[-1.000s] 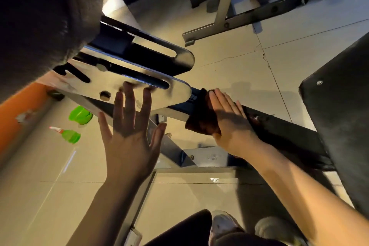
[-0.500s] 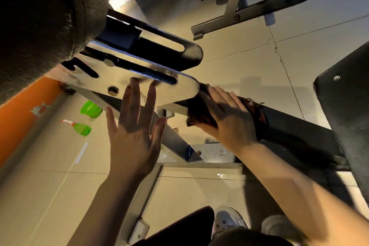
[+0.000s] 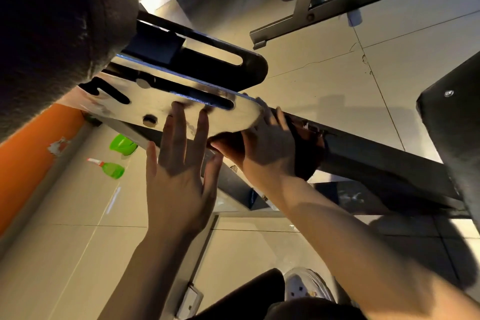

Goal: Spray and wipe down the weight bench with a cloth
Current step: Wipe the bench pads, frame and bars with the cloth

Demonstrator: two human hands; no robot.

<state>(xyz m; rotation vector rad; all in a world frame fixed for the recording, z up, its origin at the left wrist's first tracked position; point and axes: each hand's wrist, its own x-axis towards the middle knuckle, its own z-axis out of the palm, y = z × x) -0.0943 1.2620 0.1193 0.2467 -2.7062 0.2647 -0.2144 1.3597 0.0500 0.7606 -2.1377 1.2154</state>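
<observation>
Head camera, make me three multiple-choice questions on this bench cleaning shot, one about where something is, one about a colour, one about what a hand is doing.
1. Where is the spray bottle?
A. in the left hand
B. lying on the floor near the orange wall
C. standing on the seat pad

2. What colour is the spray bottle's body?
A. green
B. blue
C. white

3. What is the right hand doing?
A. hanging free, holding nothing
B. squeezing a spray trigger
C. holding the dark cloth against the frame bar

Answers: 1 B, the bottle lies on its side on the tiles by the orange wall, away from both hands. 2 A, its body is bright green. 3 C, the right hand lies over the cloth, which is wrapped on the bar, while the left hand rests its straight fingers on the slotted metal plate.
</observation>
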